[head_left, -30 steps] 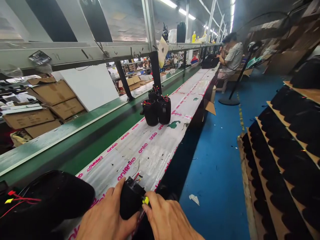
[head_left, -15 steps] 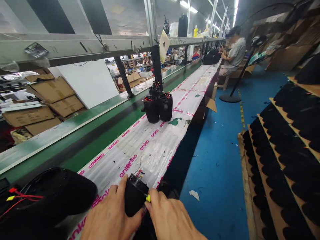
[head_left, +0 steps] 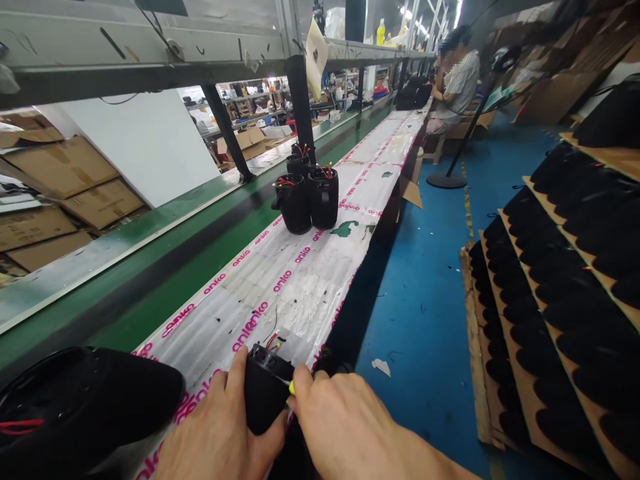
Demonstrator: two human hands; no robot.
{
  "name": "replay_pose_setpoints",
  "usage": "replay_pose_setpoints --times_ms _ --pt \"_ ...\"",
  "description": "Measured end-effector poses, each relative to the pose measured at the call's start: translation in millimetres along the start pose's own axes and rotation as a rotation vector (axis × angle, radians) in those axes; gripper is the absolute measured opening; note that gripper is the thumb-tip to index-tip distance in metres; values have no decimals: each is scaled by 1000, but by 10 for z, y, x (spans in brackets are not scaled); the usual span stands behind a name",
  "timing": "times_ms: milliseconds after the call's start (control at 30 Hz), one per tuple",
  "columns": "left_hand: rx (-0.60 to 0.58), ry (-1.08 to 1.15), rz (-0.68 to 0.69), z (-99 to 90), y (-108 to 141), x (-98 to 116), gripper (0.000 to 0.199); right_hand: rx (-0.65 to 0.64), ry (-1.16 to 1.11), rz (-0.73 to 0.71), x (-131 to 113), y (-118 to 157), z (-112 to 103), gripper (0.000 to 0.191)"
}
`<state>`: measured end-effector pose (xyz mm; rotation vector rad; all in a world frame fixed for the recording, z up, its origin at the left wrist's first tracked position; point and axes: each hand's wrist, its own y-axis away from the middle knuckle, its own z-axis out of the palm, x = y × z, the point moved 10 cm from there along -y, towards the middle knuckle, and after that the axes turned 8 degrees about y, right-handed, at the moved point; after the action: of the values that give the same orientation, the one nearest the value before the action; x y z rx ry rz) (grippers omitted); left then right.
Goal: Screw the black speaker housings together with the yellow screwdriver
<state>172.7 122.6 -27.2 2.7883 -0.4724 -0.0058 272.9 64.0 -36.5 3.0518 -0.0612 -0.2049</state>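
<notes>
My left hand (head_left: 213, 423) is wrapped round a black cylindrical housing (head_left: 267, 400), thumb on the near side and fingers on the far left. Its hard rim faces away from me, with thin red and dark wires (head_left: 273, 341) sticking out. Pinched in my right hand (head_left: 345, 413) is a small tool with a yellow handle (head_left: 292, 387), its tip against the housing's right rim; the fingers hide most of it. To the left lies a larger-looking black housing (head_left: 125, 393) with red wires at its open end.
Several black housings (head_left: 299, 207) stand upright farther along the white-covered bench (head_left: 265, 267). A green conveyor belt (head_left: 150, 273) runs along the left. Stacked black pieces on cardboard layers (head_left: 550, 293) fill the right. A seated person (head_left: 457, 80) and a fan stand (head_left: 447, 180) are farther off.
The view has shifted slightly, so the bench and stacks appear farther left and higher. Both hands keep their hold; the right hand has turned a little round the yellow-handled tool.
</notes>
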Motion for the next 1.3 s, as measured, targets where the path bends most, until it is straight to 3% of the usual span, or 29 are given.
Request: replay_pose_setpoints --times_ms 300,433,600,800,1133,1300 --pt "-49 -77 -30 39 19 34 80 -115 -12 -31 -2 -27 -19 30" --pt "-71 -98 -64 49 24 35 82 -82 6 -1 -8 -13 5 38" --pt "-49 -136 -44 38 26 75 79 -39 4 68 27 9 40 31" --pt "-12 -128 -26 34 48 67 80 -150 -21 -21 10 -16 -48 43" --pt "-49 -85 -25 -12 18 49 83 6 68 1 -22 1 30 35" --pt "-40 -49 2 -22 14 28 81 -116 -3 -34 -21 -53 -70 42"
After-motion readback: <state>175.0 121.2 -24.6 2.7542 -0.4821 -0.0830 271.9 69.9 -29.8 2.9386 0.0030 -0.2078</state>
